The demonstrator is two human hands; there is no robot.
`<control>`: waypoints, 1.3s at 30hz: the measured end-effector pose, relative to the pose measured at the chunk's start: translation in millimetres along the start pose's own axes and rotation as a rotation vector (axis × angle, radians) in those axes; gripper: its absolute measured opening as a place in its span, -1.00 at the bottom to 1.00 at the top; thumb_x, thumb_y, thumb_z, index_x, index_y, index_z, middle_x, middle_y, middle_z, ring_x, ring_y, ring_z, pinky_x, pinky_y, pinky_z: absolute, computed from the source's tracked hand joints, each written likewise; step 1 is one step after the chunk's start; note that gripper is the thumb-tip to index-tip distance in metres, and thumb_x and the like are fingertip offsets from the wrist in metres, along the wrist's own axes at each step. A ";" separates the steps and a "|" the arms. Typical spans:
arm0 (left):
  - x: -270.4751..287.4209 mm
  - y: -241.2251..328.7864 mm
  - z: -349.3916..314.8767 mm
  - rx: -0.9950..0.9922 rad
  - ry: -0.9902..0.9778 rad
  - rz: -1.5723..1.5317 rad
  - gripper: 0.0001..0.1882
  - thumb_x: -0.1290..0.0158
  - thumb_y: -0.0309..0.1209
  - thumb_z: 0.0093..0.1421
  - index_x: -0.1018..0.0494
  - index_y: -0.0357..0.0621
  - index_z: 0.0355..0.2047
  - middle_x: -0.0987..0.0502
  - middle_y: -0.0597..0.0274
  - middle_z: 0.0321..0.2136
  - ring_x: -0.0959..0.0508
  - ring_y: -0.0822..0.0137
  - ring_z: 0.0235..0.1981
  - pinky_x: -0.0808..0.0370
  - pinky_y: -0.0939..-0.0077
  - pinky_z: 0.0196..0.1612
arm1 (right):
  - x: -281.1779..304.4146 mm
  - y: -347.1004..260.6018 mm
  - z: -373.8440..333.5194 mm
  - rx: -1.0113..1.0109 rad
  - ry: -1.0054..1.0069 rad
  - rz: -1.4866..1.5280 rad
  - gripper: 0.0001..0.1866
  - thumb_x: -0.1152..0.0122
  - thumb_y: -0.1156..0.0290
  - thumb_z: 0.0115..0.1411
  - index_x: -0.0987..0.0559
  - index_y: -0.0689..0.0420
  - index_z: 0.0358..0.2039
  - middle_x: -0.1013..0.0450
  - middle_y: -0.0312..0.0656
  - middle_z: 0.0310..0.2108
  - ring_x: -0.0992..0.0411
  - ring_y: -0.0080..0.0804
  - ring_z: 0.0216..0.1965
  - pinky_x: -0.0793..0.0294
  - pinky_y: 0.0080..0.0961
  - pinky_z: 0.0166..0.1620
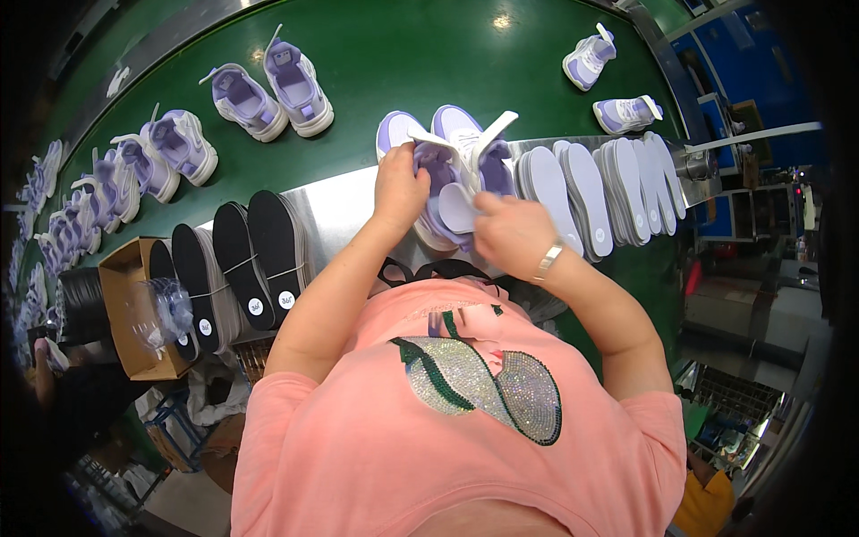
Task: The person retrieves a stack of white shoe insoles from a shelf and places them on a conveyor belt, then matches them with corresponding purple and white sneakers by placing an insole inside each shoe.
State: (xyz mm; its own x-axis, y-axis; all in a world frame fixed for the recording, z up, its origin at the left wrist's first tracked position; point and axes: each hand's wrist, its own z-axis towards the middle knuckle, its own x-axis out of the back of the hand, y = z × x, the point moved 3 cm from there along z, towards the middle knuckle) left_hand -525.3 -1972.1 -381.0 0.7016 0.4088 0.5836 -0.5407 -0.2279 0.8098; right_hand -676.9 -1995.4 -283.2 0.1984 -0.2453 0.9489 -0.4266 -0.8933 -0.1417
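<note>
Two lavender-and-white sneakers stand side by side in front of me, toes pointing away and their pale straps folded up. My left hand [399, 186] is closed on the collar of the left sneaker [398, 130], thumb toward its opening. A pale lilac insole [457, 208] sits tilted, partly inside that sneaker's opening. My right hand [514, 234] grips the insole near its heel end; it is slightly blurred and its fingertips are partly hidden. The right sneaker [458, 123] stands just beyond my right hand, untouched as far as I can see.
Stacks of pale insoles [586, 197] stand at the right on a metal strip. Black insole bundles [268, 242] and a cardboard box [134, 313] lie left. More sneakers [300, 85] rest on the green conveyor belt [403, 54], with two small ones [589, 63] at far right.
</note>
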 end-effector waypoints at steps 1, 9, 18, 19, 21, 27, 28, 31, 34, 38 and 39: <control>-0.6 1.2 -2.4 0.003 -0.007 0.006 -0.62 0.05 -0.49 -0.05 -0.29 -0.37 -0.17 -0.40 -0.08 -0.31 -0.37 -0.01 -0.21 -0.30 0.27 -0.12 | -11.4 -5.0 12.1 0.001 -0.009 -0.017 -0.92 -0.06 0.43 -0.11 -0.50 0.12 -0.63 -0.35 -0.16 -0.31 -0.42 -0.25 -0.42 -0.43 -0.36 -0.43; -5.3 -4.5 -15.9 0.078 0.096 -0.009 -0.64 0.09 -0.44 -0.03 -0.32 -0.34 -0.18 -0.34 -0.08 -0.24 -0.38 -0.01 -0.22 -0.33 0.28 -0.14 | -55.3 1.5 53.1 -0.048 0.158 0.080 -0.78 -0.06 0.37 -0.08 -0.46 0.18 -0.39 -0.30 -0.02 -0.23 -0.37 -0.18 -0.27 -0.40 -0.34 -0.27; -11.7 -1.5 -18.8 0.158 0.077 -0.061 -0.61 0.05 -0.39 -0.07 -0.32 -0.31 -0.20 -0.31 -0.06 -0.23 -0.38 0.00 -0.22 -0.34 0.29 -0.16 | -14.5 6.8 4.6 -0.094 -0.040 -0.142 -0.87 -0.09 0.42 -0.13 -0.49 0.13 -0.50 -0.42 -0.15 -0.48 -0.40 -0.28 -0.37 -0.37 -0.39 -0.33; -12.2 -1.6 -18.9 0.162 0.067 -0.070 -0.61 0.04 -0.38 -0.07 -0.33 -0.30 -0.20 -0.30 -0.06 -0.23 -0.38 0.00 -0.23 -0.35 0.29 -0.16 | -14.9 5.6 7.2 -0.059 -0.033 -0.149 -0.88 -0.08 0.42 -0.12 -0.49 0.13 -0.51 -0.43 -0.15 -0.48 -0.40 -0.28 -0.36 -0.37 -0.39 -0.34; -11.7 -1.1 -17.8 0.203 0.037 -0.079 -0.61 0.04 -0.38 -0.08 -0.32 -0.28 -0.20 -0.30 -0.06 -0.23 -0.39 0.00 -0.24 -0.35 0.30 -0.17 | -19.4 0.6 16.9 0.013 -0.019 -0.160 -0.90 -0.06 0.42 -0.11 -0.51 0.13 -0.54 -0.43 -0.14 -0.48 -0.41 -0.28 -0.35 -0.38 -0.40 -0.34; -13.5 -5.2 -20.3 0.164 0.011 -0.066 -0.61 0.05 -0.42 -0.10 -0.35 -0.28 -0.20 -0.32 -0.07 -0.24 -0.41 0.01 -0.29 -0.37 0.32 -0.19 | -64.1 6.2 60.5 0.063 -0.028 -0.059 -0.88 -0.06 0.41 -0.10 -0.53 0.14 -0.54 -0.44 -0.12 -0.47 -0.42 -0.25 -0.38 -0.42 -0.42 -0.31; -12.5 -5.1 -21.1 0.153 0.014 -0.070 -0.61 0.05 -0.43 -0.10 -0.35 -0.29 -0.20 -0.32 -0.07 -0.25 -0.42 0.02 -0.29 -0.37 0.33 -0.19 | -64.4 7.5 62.5 0.054 -0.039 -0.048 -0.88 -0.07 0.41 -0.10 -0.53 0.13 -0.53 -0.45 -0.12 -0.47 -0.43 -0.25 -0.38 -0.42 -0.42 -0.31; -9.4 1.2 -21.2 0.178 0.019 -0.137 -0.63 0.05 -0.44 -0.11 -0.38 -0.31 -0.23 -0.34 -0.08 -0.28 -0.42 0.04 -0.31 -0.37 0.34 -0.20 | -66.0 11.7 67.1 0.008 -0.133 0.015 -0.86 -0.09 0.40 -0.11 -0.54 0.12 -0.50 -0.46 -0.10 -0.44 -0.45 -0.25 -0.36 -0.42 -0.40 -0.29; -14.0 -4.5 -22.4 0.230 0.017 -0.222 -0.64 0.05 -0.44 -0.11 -0.40 -0.32 -0.24 -0.36 -0.07 -0.31 -0.43 0.07 -0.32 -0.38 0.37 -0.22 | -72.4 15.5 81.2 -0.036 -0.348 0.083 -0.81 -0.12 0.41 -0.14 -0.55 0.11 -0.44 -0.47 -0.08 -0.38 -0.45 -0.26 -0.30 -0.42 -0.38 -0.26; -14.7 -2.6 -15.6 0.179 0.002 -0.197 -0.59 0.03 -0.44 -0.14 -0.37 -0.44 -0.24 -0.36 -0.10 -0.34 -0.44 0.15 -0.39 -0.41 0.42 -0.31 | -89.2 23.5 104.7 -0.027 -0.645 0.021 -0.67 -0.19 0.41 -0.22 -0.56 0.08 -0.32 -0.47 -0.11 -0.31 -0.45 -0.26 -0.24 -0.41 -0.42 -0.22; -15.7 -3.8 -17.3 0.155 0.013 -0.182 -0.59 0.03 -0.44 -0.15 -0.38 -0.44 -0.24 -0.36 -0.10 -0.34 -0.44 0.16 -0.40 -0.41 0.42 -0.31 | -91.4 22.5 106.9 -0.008 -0.699 -0.025 -0.66 -0.20 0.40 -0.22 -0.56 0.07 -0.32 -0.47 -0.12 -0.31 -0.45 -0.27 -0.24 -0.41 -0.43 -0.22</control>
State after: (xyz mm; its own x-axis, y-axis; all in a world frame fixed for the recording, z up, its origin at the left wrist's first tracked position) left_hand -542.2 -1962.3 -394.3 0.7745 0.4667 0.4271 -0.3275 -0.2817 0.9019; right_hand -610.3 -2033.3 -403.3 0.7284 -0.4122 0.5473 -0.4205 -0.8996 -0.1178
